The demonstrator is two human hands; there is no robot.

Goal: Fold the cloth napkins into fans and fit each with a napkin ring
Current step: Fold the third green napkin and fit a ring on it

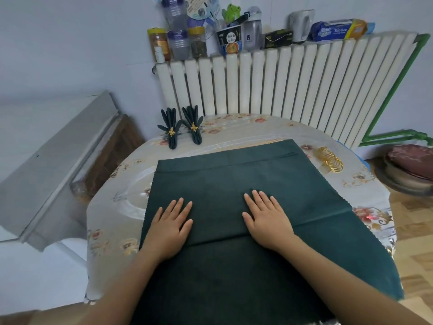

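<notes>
A dark green cloth napkin (234, 179) lies spread flat over the middle of the round table, with a fold line running across it near me. My left hand (169, 222) rests flat on its left part, fingers straight. My right hand (266, 216) presses flat on the cloth to the right of centre, on the fold line. Two finished green fan napkins (172, 127) (194, 125), each with a gold ring, stand at the table's far left. A pile of gold napkin rings (330, 159) lies at the table's right edge.
The table wears a floral plastic cover (112, 231). A white radiator (281, 83) stands behind it, its top loaded with jars, bottles and boxes. A grey cabinet (46, 165) is to the left, a cushioned stool (410, 165) to the right.
</notes>
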